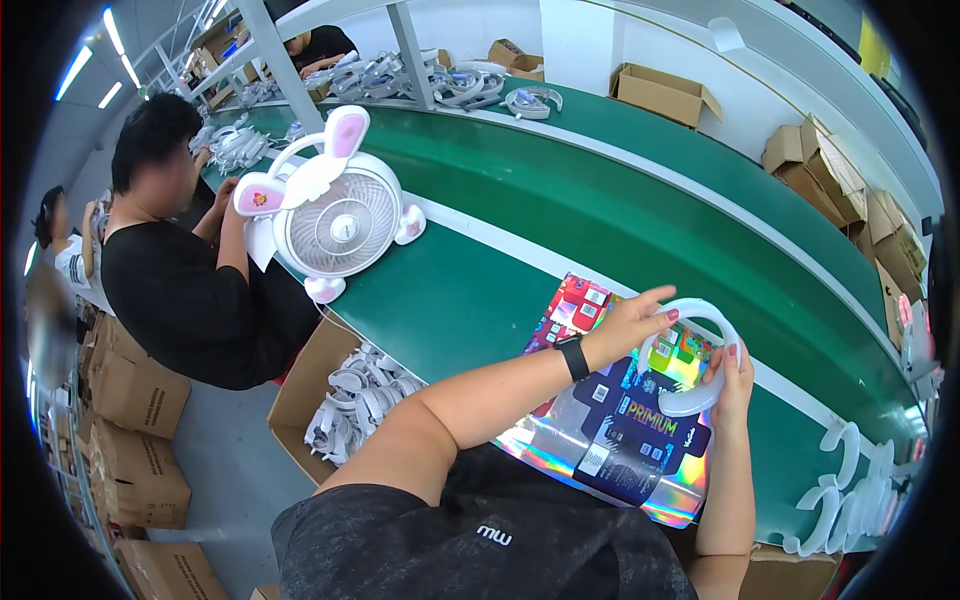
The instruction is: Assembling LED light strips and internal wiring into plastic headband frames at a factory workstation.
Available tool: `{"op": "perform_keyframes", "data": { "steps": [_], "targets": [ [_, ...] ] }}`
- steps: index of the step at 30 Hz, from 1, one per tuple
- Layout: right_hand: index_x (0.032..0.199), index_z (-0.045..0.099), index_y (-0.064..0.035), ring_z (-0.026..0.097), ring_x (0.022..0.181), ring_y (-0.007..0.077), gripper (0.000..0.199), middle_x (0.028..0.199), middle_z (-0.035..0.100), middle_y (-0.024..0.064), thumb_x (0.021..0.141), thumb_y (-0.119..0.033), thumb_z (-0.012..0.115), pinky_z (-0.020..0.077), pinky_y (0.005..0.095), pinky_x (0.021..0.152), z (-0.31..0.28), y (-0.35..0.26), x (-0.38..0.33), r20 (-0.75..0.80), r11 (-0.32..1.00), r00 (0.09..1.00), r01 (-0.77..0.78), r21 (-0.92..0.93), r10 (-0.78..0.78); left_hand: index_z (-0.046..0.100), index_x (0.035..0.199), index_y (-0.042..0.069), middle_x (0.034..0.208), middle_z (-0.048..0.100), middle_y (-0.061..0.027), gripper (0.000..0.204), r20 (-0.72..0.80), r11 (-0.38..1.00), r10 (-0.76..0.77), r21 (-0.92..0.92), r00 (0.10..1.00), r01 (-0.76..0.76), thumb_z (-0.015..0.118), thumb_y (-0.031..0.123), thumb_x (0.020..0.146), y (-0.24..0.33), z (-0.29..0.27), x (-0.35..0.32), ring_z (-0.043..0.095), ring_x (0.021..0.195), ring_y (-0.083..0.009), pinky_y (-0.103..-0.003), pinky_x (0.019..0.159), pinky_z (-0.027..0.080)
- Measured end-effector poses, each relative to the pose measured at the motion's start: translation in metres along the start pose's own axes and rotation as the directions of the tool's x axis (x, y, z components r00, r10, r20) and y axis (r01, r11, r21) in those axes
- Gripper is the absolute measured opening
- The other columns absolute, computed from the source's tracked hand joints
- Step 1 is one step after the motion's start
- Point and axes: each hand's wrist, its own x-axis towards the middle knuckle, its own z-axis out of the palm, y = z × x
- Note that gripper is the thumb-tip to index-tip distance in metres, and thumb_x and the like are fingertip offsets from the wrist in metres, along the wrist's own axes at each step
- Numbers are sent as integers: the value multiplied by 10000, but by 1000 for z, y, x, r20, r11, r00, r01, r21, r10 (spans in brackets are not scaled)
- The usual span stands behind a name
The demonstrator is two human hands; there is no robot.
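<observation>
A white, C-shaped plastic part (705, 312) is held between my two hands, over the green bench. My left hand (628, 328) grips it at its upper left, thumb and fingers closed on the curve. On the right side of the curve, my right hand (735, 382) has its fingers wrapped round the part. Beneath lie flat, shiny printed cardboard sheets (610, 455) with dark blue, red and rainbow panels. More white curved parts (850, 490) stand in a row at the bench's right end.
A white fan with rabbit ears (345, 228) stands to the left, beside a co-worker in black (190, 270). An open carton (292, 405) of white curved parts sits below the bench edge. Behind runs a green conveyor (560, 190), with brown cartons (660, 95) beyond it.
</observation>
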Motion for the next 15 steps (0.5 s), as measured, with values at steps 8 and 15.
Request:
{"op": "perform_keyframes", "data": {
  "steps": [8,15],
  "targets": [
    [1373,508,10,482,573,74,703,727,492,-2,969,-564,544,380,219,507,2,-12,-2,96,999,995,22,-46,-17,451,1426,55,1038,615,-43,535,177,997,-32,-64,984,44,587,340,994,10,2,-2,634,879,-110,-249,696,505],
    [1377,514,22,467,579,79,759,729,488,-4,951,-604,544,357,222,528,3,-15,-2,92,993,996,29,-115,-18,505,1327,39,1049,633,-62,455,169,996,-37,80,985,24,547,358,1006,9,3,-2,641,903,-128,-276,753,512]
  ]
}}
